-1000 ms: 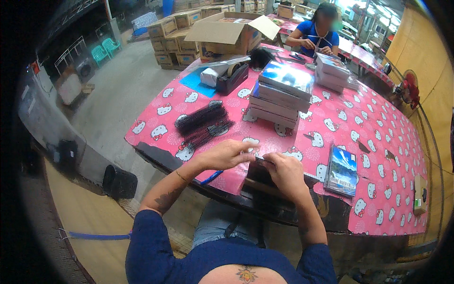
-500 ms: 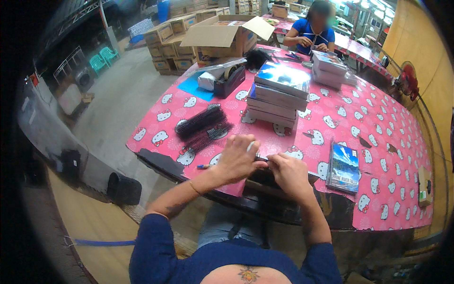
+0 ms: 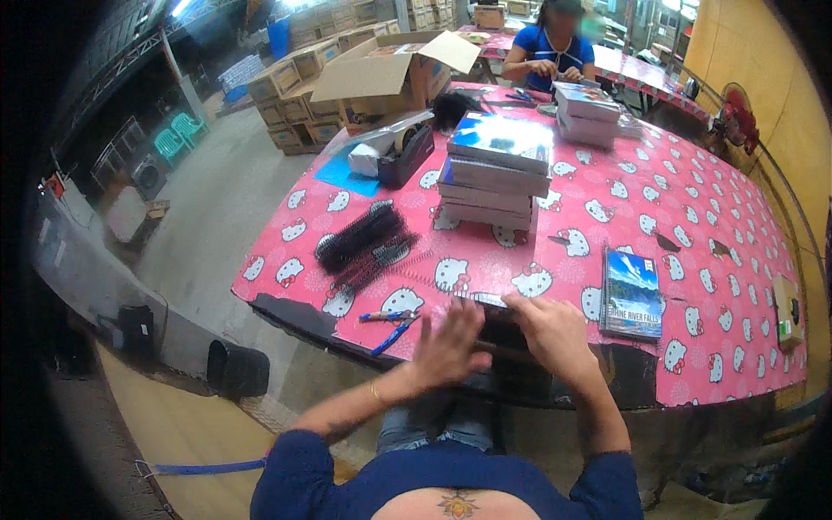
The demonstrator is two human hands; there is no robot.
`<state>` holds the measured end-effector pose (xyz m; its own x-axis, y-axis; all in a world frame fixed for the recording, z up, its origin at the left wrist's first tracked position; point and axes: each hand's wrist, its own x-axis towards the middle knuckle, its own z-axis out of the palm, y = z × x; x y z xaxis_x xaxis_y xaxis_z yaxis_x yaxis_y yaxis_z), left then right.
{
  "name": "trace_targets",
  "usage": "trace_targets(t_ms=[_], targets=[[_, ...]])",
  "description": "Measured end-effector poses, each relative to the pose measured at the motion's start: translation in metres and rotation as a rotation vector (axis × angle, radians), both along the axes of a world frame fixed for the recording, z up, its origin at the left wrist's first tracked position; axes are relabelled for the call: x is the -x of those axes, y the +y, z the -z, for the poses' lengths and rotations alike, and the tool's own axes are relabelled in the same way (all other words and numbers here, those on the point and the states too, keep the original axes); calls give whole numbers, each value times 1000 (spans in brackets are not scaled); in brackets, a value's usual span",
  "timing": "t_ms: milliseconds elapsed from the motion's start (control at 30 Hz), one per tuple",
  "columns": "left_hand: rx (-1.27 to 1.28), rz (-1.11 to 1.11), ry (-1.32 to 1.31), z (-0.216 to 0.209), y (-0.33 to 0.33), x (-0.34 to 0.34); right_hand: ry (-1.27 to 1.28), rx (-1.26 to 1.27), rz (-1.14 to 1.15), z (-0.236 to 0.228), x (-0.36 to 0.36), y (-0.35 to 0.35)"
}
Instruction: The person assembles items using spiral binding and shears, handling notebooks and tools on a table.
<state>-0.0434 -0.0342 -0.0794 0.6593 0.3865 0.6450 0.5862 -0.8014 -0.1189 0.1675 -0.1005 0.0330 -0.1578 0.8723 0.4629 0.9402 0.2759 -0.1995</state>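
My right hand (image 3: pixel 555 334) pinches the upper edge of what looks like a notebook (image 3: pixel 490 300), held edge-up at the table's front. Only its thin pale edge shows clearly; the dark area below is hard to make out. A loose black spiral coil (image 3: pixel 419 279) stretches from the left toward that edge. My left hand (image 3: pixel 446 347) lies close by, fingers stretched out and somewhat blurred, with its fingertips near the coil's end. Just left of it are blue-handled pliers (image 3: pixel 392 333). Further left lies a bundle of black spiral coils (image 3: pixel 364 243).
A stack of books (image 3: pixel 498 165) stands ahead, beside a black tape dispenser (image 3: pixel 406 158). A finished spiral notebook (image 3: pixel 632 295) lies at right on the pink patterned tablecloth (image 3: pixel 576 208). A co-worker (image 3: pixel 555 52) sits across, behind another book stack (image 3: pixel 588 113). An open carton (image 3: pixel 373 78) stands far left.
My left hand has come off the pale edge, moved down and opened its fingers. The pliers are now uncovered on the table, and the coil stretching to the edge is visible. The view has shifted slightly.
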Motion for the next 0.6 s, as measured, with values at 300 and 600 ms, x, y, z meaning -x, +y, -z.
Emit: trace_targets(t_ms=[300, 600], targets=[[218, 18, 26, -56, 30, -22, 84, 45, -1, 1, -3, 6], [59, -37, 158, -54, 32, -31, 143, 36, -36, 2, -1, 11]])
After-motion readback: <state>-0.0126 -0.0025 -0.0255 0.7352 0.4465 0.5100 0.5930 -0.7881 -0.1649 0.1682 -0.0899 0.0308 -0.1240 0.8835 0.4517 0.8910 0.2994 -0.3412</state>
